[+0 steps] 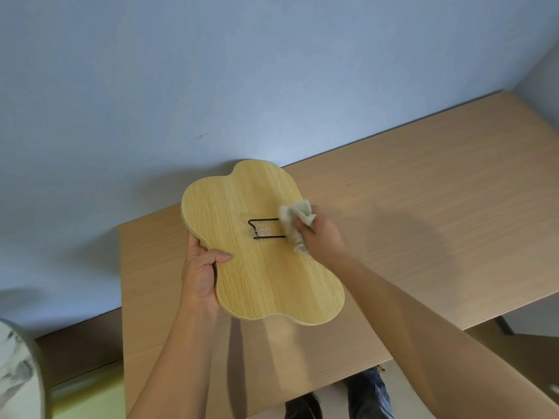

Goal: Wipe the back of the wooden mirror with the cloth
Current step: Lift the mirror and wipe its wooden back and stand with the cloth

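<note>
A light wooden bench (423,207) is standing against a pale blue wall (211,71), its far edge running along the wall and its left end stopping just short of the mirror's left side, with a lower brown surface showing beyond that end. The bench top is lying bare to the right of the hands, giving open room on that side, and its near edge is running across in front of the person's legs. The wooden mirror (257,267) is being held above the bench with its back turned up, tilted toward the wall, its wavy outline overhanging the bench's back edge at the far end. A black wire stand (266,228) is lying folded flat on the middle of the back. The left hand (201,275) is clamping the mirror's left edge, thumb pressing on the wooden back and fingers hidden beneath. The right hand (320,235) is closing around a crumpled pale cloth (295,217), which is touching the back beside the right end of the wire stand, near the mirror's right edge.
</note>
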Tool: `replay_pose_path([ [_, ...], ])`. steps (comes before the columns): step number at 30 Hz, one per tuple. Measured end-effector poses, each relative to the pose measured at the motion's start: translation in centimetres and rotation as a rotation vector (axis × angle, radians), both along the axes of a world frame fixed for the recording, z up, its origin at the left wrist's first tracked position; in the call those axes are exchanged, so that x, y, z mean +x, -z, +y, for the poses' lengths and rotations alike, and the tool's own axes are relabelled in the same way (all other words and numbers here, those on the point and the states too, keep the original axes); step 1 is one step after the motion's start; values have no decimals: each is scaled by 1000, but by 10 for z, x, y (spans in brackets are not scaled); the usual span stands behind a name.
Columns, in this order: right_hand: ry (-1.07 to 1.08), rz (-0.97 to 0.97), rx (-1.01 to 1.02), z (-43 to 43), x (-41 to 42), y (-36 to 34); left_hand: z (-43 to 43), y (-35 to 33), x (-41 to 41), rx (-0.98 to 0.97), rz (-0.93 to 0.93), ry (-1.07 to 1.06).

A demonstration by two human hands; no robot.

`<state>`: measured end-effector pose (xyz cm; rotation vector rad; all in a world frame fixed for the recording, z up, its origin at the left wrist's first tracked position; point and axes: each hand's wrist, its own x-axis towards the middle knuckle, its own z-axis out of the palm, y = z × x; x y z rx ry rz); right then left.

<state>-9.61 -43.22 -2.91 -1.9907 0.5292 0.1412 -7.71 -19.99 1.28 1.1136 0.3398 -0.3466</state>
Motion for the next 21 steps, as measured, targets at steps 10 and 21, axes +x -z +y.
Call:
replay_pose_path([
  [10, 174, -199, -246, -60, -4, -7, -22, -25, 2, 59, -3, -17],
  [21, -196, -179, -402, -35, 12, -48, -75, -66, 2, 131, -36, 1],
])
